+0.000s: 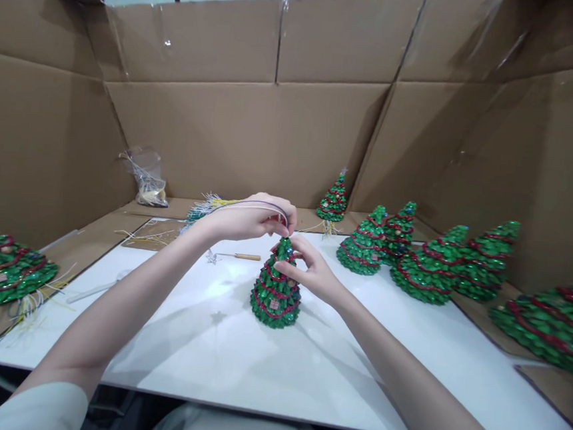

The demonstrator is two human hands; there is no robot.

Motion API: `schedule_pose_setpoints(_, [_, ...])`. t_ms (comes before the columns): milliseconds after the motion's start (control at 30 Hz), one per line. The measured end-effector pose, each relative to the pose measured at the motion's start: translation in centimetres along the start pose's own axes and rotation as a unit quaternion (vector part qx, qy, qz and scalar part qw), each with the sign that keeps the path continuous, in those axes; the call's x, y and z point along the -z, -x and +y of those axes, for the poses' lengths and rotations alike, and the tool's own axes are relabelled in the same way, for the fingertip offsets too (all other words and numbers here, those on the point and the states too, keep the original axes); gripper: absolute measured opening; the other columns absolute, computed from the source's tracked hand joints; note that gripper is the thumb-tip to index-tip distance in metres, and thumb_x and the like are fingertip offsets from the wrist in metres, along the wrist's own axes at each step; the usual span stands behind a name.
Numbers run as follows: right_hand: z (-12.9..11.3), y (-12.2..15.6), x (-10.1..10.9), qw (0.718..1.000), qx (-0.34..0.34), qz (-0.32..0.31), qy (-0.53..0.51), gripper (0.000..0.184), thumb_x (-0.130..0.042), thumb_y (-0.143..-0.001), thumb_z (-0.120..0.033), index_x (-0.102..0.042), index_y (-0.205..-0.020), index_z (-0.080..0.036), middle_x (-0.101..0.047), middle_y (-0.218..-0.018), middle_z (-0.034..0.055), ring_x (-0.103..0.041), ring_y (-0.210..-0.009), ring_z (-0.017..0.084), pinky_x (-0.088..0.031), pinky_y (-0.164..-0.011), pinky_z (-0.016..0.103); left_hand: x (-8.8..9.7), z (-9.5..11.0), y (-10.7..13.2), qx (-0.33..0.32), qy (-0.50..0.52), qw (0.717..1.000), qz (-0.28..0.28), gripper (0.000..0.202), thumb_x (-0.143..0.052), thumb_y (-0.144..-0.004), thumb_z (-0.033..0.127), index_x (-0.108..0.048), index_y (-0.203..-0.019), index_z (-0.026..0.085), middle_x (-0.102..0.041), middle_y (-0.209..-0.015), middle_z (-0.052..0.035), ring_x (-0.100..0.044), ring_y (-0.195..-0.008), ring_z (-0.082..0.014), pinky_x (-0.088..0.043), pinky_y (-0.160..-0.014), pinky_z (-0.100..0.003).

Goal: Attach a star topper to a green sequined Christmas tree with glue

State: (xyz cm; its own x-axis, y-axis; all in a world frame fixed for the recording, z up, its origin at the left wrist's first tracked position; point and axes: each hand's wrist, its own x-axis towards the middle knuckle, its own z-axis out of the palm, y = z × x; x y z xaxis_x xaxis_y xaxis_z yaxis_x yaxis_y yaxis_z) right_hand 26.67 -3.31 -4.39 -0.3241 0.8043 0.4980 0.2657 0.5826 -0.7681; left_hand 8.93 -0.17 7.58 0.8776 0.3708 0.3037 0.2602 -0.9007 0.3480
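A small green Christmas tree ornament (276,298) with red garlands stands upright on the white table in front of me. My left hand (269,219) is above its tip, fingers pinched around a thin pale wire (252,205) that loops back over the hand and wrist. My right hand (307,267) grips the upper part of the tree from the right side, thumb in front. A silver star (212,257) lies to the left, near a thin tool with a wooden handle (247,257). The exact spot between the left fingertips is hidden.
Several more trees stand on the right, one tree (360,248) nearest; another tree (1,264) stands at far left with loose wires. A bundle of wires (201,211) and a plastic bag (148,179) sit behind. Cardboard walls (224,129) surround the white table (233,371).
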Motion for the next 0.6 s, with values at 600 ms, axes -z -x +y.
schedule_pose_setpoints(600, [0.47,0.04,-0.19,1.0,-0.004,0.005,-0.003,0.023,-0.064,-0.079,-0.041,-0.057,-0.091,-0.022,-0.052,-0.097,0.0037,-0.052,-0.094,0.019,-0.045,-0.08,0.033,-0.67,-0.69,-0.07,-0.003,-0.054,0.998,0.034,0.014,-0.051,-0.086,0.018,-0.063,-0.081,0.015,-0.061,-0.084,-0.0016,-0.054,-0.075,-0.012,-0.038,-0.068,-0.021])
